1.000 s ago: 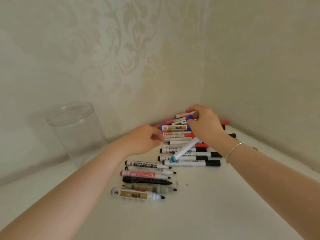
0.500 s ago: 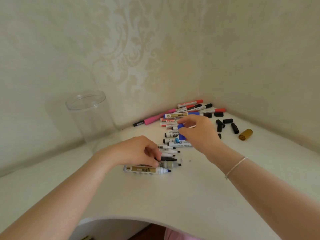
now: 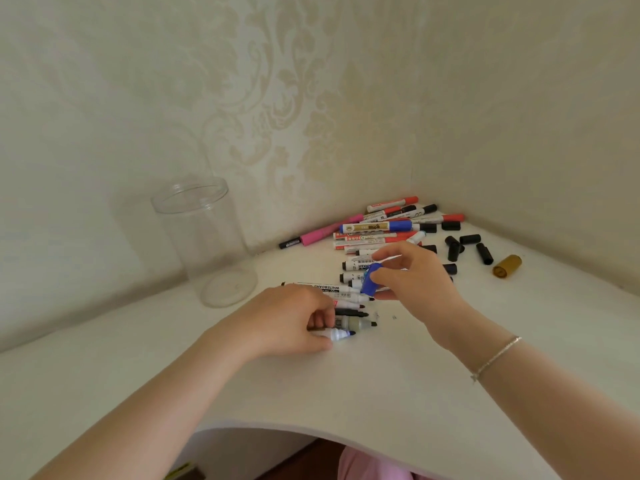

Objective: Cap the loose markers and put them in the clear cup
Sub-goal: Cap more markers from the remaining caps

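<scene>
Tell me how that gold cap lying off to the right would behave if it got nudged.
The gold cap is a short cylinder lying on its side on the smooth white desk, so it would probably roll. It looks small and hollow, likely very light. With nothing touching it, a light push might send it toward the black caps or the wall.

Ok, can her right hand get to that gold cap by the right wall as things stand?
Probably yes. The gold cap lies alone on bare desk, nothing over it, but the right hand is pinching a blue cap, so it would have to free its fingers first.

Head camera looks forward and down, close over the corner desk [image 3: 346, 393].
</scene>
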Available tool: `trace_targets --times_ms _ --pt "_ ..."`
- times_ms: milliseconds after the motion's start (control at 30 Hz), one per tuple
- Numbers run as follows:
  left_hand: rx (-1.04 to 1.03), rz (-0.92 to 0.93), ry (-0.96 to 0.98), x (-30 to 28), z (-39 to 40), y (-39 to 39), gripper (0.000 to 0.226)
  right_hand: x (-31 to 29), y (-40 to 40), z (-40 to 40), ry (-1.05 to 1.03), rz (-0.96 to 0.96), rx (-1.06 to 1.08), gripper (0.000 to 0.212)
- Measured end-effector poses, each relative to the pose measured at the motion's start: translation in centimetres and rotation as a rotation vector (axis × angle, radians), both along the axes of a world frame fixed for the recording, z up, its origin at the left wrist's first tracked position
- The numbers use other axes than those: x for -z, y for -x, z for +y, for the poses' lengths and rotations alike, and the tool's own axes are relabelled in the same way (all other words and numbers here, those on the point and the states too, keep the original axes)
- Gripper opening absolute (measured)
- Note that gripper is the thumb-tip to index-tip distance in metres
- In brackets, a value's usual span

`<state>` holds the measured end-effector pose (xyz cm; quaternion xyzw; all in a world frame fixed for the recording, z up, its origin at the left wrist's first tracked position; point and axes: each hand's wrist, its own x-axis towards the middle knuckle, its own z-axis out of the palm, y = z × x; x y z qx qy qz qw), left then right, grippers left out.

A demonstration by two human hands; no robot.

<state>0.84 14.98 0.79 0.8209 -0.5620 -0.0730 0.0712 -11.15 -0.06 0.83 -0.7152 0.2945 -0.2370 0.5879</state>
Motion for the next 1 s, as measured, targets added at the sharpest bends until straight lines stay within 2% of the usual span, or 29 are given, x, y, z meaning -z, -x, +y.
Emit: trace_targets --times_ms 100,267,433,533,767,1000 --pt "-0.024 0.059 0.140 0.0 -0.6 0.8 0.014 -0.3 0.3 -0.4 -0.141 -0.076 0.012 0.020" --pt "-0.137 0.469 0.503 -0.4 -4.0 1.6 0.008 -1.1 0.4 -2.2 -0.248 -0.265 0.173 0.018" --pt "-0.194 0.837 0.617 -0.4 -8.1 2.8 0.005 -1.9 0.7 -4.7 -0.350 -0.431 0.303 0.015" --pt "-0.177 0.824 0.626 -0.2 -10.3 2.9 0.008 -2.0 0.8 -6.3 -0.367 -0.471 0.341 0.015" --pt "-0.127 0.771 0.619 -0.3 -13.5 2.1 0.002 -2.2 0.1 -8.8 -0.323 -0.435 0.327 0.017" --pt "-0.069 0.727 0.655 -0.2 -14.7 0.8 0.007 -2.2 -0.7 -9.8 -0.234 -0.321 0.221 0.015"
